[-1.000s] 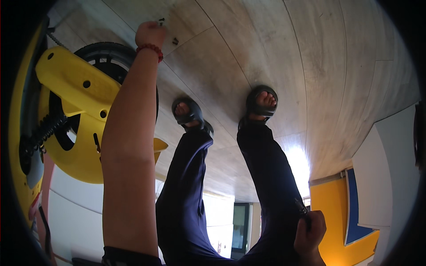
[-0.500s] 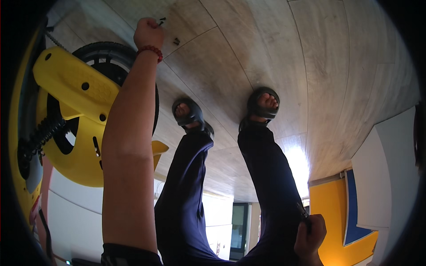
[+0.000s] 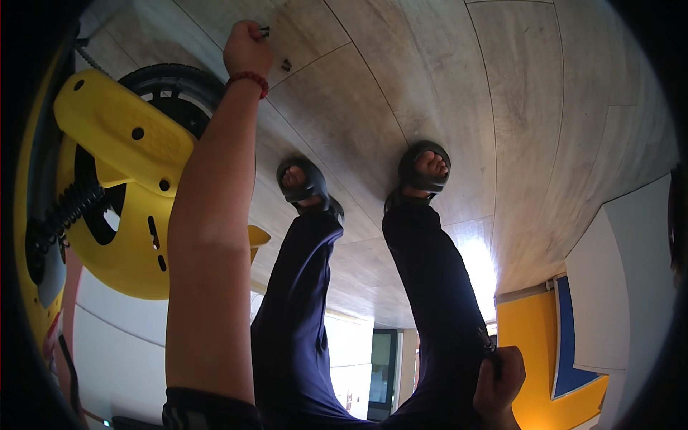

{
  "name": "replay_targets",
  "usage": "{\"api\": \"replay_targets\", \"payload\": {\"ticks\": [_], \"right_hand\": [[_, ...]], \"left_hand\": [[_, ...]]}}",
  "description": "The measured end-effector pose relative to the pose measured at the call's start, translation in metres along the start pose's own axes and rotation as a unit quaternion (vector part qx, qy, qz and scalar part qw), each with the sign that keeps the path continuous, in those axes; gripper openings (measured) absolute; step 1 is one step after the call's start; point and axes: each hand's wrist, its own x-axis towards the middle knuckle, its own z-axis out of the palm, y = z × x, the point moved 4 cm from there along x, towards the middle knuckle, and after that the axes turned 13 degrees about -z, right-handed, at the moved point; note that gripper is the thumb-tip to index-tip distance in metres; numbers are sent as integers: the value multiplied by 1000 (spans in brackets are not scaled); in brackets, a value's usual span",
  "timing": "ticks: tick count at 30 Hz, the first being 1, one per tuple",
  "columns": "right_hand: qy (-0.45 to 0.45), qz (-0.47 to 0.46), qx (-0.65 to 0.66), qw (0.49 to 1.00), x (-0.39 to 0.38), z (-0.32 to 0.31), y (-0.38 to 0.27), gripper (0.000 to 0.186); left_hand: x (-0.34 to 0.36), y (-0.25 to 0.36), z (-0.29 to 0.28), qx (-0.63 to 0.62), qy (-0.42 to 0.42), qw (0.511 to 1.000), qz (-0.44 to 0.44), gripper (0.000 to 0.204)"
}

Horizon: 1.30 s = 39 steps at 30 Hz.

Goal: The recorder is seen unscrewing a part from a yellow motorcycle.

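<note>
Far out over the floor, at the upper left, my left hand (image 3: pixel 248 50) reaches down with its fingers closed. Small dark screws (image 3: pixel 265 32) show right at its fingertips, and it appears to pinch one of them. A little nearer lie more small dark screws (image 3: pixel 286 65) on the floor. A red bead bracelet circles the left wrist. Low on the right, beside my right thigh, my right hand (image 3: pixel 500 378) is wrapped around a slim dark tool (image 3: pixel 489 342) with a shiny end; its exact kind does not show.
On the left stands a yellow-and-black wheeled vehicle with a tyre (image 3: pixel 172 77), a yellow cover (image 3: pixel 132 132) and a black coil spring (image 3: pixel 75 201). My feet in dark sandals (image 3: pixel 304 183) rest on the wood-plank floor (image 3: pixel 444 79). White and yellow panels (image 3: pixel 527 337) are at the right.
My left hand has shifted slightly farther away and to the right, by the screws at its fingertips. The right hand with the tool has hardly moved.
</note>
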Motion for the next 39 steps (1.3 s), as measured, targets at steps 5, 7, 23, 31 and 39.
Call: {"api": "replay_targets", "payload": {"ticks": [5, 7, 23, 31, 39], "right_hand": [[40, -38, -10, 998, -4, 3, 0, 12], [18, -12, -9, 1000, -8, 4, 1, 8], [38, -59, -37, 997, -35, 51, 8, 13], [-107, -29, -199, 974, -56, 88, 27, 20], [-120, -75, -252, 957, -84, 114, 9, 21]], "left_hand": [[-4, 0, -8, -18, 21, 998, -52, 19], [-19, 8, -21, -27, 24, 996, -78, 21], [-360, 76, -212, -136, -448, 876, -112, 21], [-418, 7, -327, -79, -402, 909, -75, 20], [-463, -97, -392, -149, -359, 890, -237, 23]]}}
